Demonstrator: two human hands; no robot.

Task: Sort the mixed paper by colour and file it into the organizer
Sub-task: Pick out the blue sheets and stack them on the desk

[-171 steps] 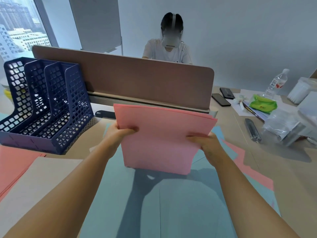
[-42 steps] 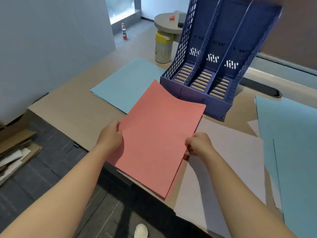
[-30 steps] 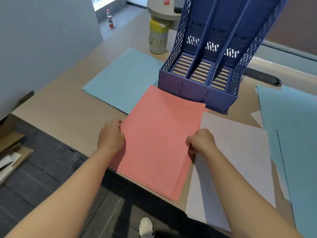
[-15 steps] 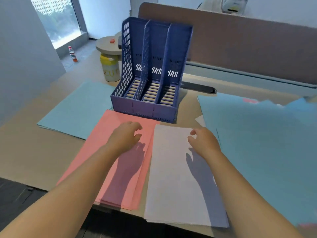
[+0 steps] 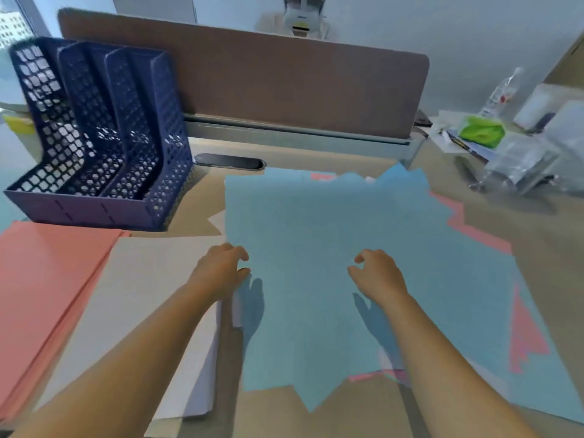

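- The left hand [image 5: 218, 273] sits at the left edge of the blue paper spread [image 5: 331, 263], fingers loosely curled and holding nothing; whether the fingertips touch the sheet I cannot tell.
- The right hand [image 5: 377, 275] is over the middle of the same blue sheets, fingers relaxed and slightly bent, gripping nothing.
- The blue paper lies fanned out and uneven across the centre and right of the tabletop [image 5: 521, 235], with pink sheets [image 5: 524, 330] poking out from under its right and far edges.
- A neat pink stack [image 5: 47, 289] lies flat at the left, its far edge just in front of the organizer.
- A white stack [image 5: 145, 311] lies between the pink stack and the blue spread, partly under the left forearm.
- The dark blue organizer [image 5: 98, 137] stands upright at the far left, its three mesh compartments holding no paper.
- Behind everything runs a brown divider panel [image 5: 268, 77]; a person sits beyond it.
- At the far right sit a green item [image 5: 480, 132], a clear bottle [image 5: 502, 90] and some blurred plastic clutter.
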